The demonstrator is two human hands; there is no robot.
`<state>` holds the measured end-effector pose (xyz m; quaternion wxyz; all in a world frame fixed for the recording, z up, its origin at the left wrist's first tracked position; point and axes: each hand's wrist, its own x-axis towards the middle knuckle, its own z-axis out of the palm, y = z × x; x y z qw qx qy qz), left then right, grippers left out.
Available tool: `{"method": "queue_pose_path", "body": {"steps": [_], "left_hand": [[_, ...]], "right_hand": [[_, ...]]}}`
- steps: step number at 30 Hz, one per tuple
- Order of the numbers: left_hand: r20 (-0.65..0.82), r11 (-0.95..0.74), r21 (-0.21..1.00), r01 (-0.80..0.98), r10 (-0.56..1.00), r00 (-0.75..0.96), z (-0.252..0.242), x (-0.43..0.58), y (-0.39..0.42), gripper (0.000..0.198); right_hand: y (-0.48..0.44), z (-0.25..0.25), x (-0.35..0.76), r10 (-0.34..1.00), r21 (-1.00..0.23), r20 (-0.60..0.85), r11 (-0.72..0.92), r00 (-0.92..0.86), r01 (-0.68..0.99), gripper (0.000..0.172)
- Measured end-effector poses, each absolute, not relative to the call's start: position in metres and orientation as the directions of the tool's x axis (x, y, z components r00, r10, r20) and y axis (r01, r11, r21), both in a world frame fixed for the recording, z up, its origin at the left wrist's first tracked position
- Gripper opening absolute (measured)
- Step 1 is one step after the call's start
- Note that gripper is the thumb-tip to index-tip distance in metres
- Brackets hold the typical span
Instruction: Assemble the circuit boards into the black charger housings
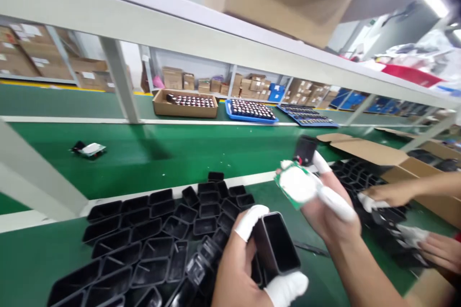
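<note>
1. While open black cases (146, 244) crowd the green bench left of and under the left hand (236, 266), a co-worker's hands (387, 196) are busy just to the right, beside more black cases and an open cardboard carton (370, 149).
2. Beyond runs a glossy green belt (201, 146), a small board assembly (91, 149) lying at its left; further back sit a loaded cardboard tray (185, 110) and blue trays (250, 117), beneath a pale shelf beam (173, 21).
3. Left fingers are closed around one black housing (266, 242), thumb and fingers on opposite sides, its mouth tilted towards us!
4. Right hand (334, 208) pinches a circuit board (297, 184) up and right of that housing, well clear of the opening; a black block (306, 149) is at its fingertips, though whether it's joined to the board I can't tell.
5. Textures now: smooth, rectangular, hollow housing; green-edged board with a rounded white face; matte white coverings on several fingertips.
</note>
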<state>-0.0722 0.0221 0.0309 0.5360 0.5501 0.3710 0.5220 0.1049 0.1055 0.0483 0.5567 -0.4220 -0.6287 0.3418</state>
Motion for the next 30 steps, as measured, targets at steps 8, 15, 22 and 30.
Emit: {"method": "queue_pose_path", "body": {"steps": [8, 15, 22, 30], "left_hand": [[0.041, 0.000, 0.981, -0.193, 0.977, 0.209, 0.008, -0.053, 0.005, 0.073], [0.002, 0.050, 0.972, -0.229, 0.975, 0.220, 0.015, -0.050, 0.004, 0.068], [-0.202, 0.229, 0.936, -0.268, 0.971, 0.125, 0.036, -0.049, 0.002, 0.071], [-0.156, 0.172, 0.928, -0.330, 0.985, 0.075, 0.045, -0.044, 0.002, 0.058]], "right_hand": [[0.004, 0.007, 0.132, 0.894, -0.900, 0.436, 0.432, -0.101, -0.064, 0.108], [-0.006, 0.010, 0.122, 0.883, -0.883, 0.468, 0.467, -0.032, -0.045, 0.091], [-0.009, 0.014, 0.119, 0.849, -0.820, 0.529, 0.503, -0.024, -0.272, 0.069], [-0.014, 0.028, 0.102, 0.889, -0.835, 0.458, 0.442, 0.033, -0.329, 0.072]]}}
